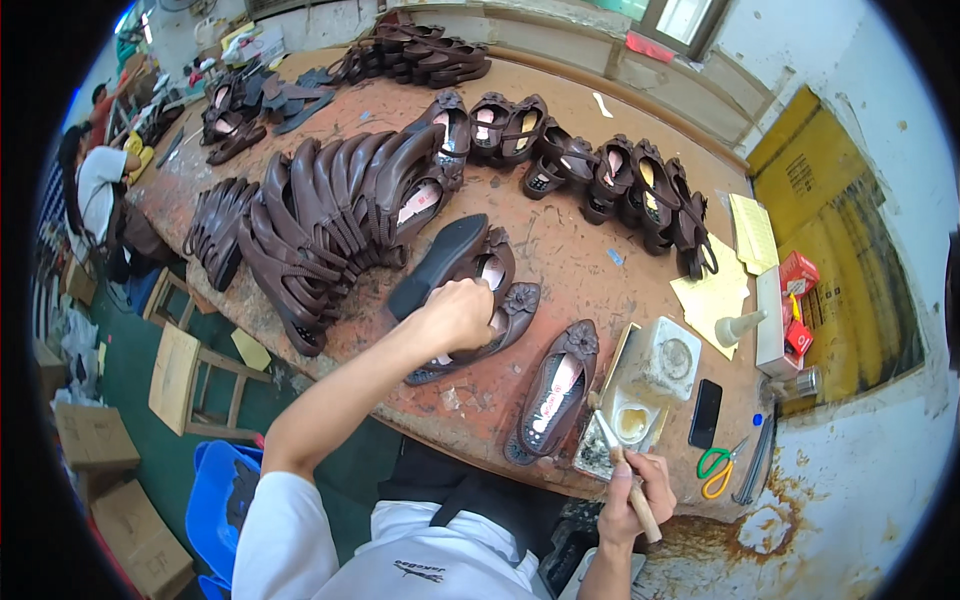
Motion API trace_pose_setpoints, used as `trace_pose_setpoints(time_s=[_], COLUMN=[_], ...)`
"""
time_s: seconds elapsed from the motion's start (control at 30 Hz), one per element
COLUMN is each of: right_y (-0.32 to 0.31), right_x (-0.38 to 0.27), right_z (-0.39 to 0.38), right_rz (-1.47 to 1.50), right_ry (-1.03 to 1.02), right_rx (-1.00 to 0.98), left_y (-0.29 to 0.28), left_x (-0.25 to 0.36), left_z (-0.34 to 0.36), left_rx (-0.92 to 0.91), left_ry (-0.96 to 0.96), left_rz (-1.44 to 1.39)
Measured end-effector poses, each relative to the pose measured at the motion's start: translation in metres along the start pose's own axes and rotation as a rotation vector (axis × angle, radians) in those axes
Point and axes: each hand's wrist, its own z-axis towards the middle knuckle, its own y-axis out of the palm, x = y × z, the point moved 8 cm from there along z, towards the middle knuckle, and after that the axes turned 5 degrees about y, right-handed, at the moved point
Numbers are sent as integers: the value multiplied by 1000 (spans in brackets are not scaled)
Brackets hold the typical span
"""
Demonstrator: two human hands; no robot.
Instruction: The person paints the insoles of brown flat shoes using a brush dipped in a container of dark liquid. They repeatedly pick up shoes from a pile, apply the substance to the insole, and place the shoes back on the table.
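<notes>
My left hand (458, 315) is closed at the opening of a brown flat shoe (492, 268) with a flower on its toe, in a small cluster at mid-table. Its fingertips are partly hidden there. Beside it are a shoe with its dark sole (440, 262) showing and another flower-toed shoe (518, 308). My right hand (640, 495) holds a wooden-handled brush (610, 437), its tip at the edge of a stained tray (592, 455). In that tray sits a small pot of yellowish liquid (632, 423). Left of the brush stands a single brown shoe (556, 392) with a pale insole.
A long row of brown shoes (335, 200) lies at left; more shoes (610, 175) curve along the back. Right of the tray are a whitish block (668, 358), a black phone (705, 413), scissors (718, 470) and yellow papers (712, 295). A wooden stool (180, 375) stands left.
</notes>
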Motion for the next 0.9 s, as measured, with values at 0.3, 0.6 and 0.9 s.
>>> trace_pose_setpoints(time_s=[0.3, 0.6, 0.9], right_y=[-25, -49, -48], right_x=[39, 48, 63], right_z=[-15, 19, 56], right_rz=[-40, -123, -443], right_ry=[142, 218, 278], right_rx=[60, 30, -270], left_y=[5, 88, 85], left_x=[-81, 17, 90], left_z=[-2, -82, -129], left_rx=[-51, -115, -107], left_ry=[84, 34, 575], left_rz=[456, -246, 137])
